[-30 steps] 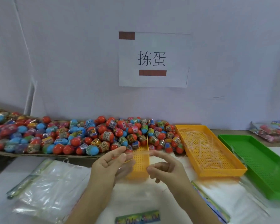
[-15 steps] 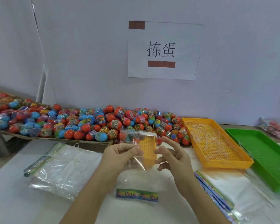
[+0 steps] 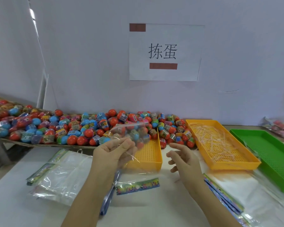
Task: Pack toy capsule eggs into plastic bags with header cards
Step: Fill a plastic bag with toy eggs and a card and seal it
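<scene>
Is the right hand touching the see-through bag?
Apart. In the head view the right hand hangs open with bare table showing between it and the clear bag, which only the left hand pinches.

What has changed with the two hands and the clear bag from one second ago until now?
The left hand has lifted the clear plastic bag up in front of the capsule eggs and now holds it alone. The right hand has let go and moved off to the right, fingers open and empty. The yellow trays, green tray and header card on the table stayed in place.
</scene>
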Available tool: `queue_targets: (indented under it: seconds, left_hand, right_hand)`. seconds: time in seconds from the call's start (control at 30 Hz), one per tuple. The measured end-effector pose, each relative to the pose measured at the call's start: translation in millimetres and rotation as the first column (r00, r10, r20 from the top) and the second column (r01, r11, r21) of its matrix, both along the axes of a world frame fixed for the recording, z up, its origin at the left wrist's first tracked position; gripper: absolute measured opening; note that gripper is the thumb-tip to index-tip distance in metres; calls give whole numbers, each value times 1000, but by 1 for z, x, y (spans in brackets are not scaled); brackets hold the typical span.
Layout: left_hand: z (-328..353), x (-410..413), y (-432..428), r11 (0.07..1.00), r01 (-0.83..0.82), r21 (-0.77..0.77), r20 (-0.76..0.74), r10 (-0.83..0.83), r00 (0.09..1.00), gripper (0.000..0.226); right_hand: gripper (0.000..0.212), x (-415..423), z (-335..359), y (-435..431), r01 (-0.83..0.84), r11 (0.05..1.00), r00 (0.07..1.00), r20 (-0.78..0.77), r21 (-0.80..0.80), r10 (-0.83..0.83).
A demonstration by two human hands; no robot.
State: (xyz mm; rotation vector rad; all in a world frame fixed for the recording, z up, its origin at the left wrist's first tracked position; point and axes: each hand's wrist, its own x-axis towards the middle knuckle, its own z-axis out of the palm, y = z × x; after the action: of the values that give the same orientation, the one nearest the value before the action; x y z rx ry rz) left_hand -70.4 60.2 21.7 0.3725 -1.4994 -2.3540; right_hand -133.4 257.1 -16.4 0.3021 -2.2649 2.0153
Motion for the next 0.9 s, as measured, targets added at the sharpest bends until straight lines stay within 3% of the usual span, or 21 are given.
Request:
queue_targets:
  seconds: [0.23, 0.37, 0.47, 0.6, 0.67, 0.73, 0.83, 0.9]
  left_hand:
    - [-1, -1, -12, 997, -70, -42, 5, 70, 998, 29]
    - [-2, -2, -13, 996, -90, -10, -11, 90, 996, 33]
    - [0, -1, -15, 996, -90, -9, -12, 90, 996, 30]
    - [1, 1, -13, 997, -75, -4, 0, 75, 997, 21]
    - [2, 2, -12, 997, -72, -19, 15, 73, 997, 22]
    - [2, 3, -10, 997, -56, -57, 21, 57, 998, 15]
    - [4, 4, -4, 988, -19, -156, 29, 24, 999, 10]
    - [4, 5, 3, 971, 3, -239, 43, 7, 999, 22]
  right_hand:
    - [27, -61, 30, -38, 21, 904, 995, -94, 427, 22]
    - [38, -88, 34, -80, 67, 679, 998, -52, 731, -42]
    - [40, -90, 26, -96, 133, 616, 991, -89, 777, -101]
    - [29, -83, 24, -90, 177, 686, 984, -116, 706, -134]
    - [25, -73, 22, -78, 154, 848, 988, -84, 507, -129]
    - [37, -57, 23, -65, 112, 964, 994, -42, 242, -105]
    - [37, -30, 26, -43, 98, 995, 988, -125, 17, -95]
    - [35, -12, 31, -29, 12, 988, 978, -203, -154, -44]
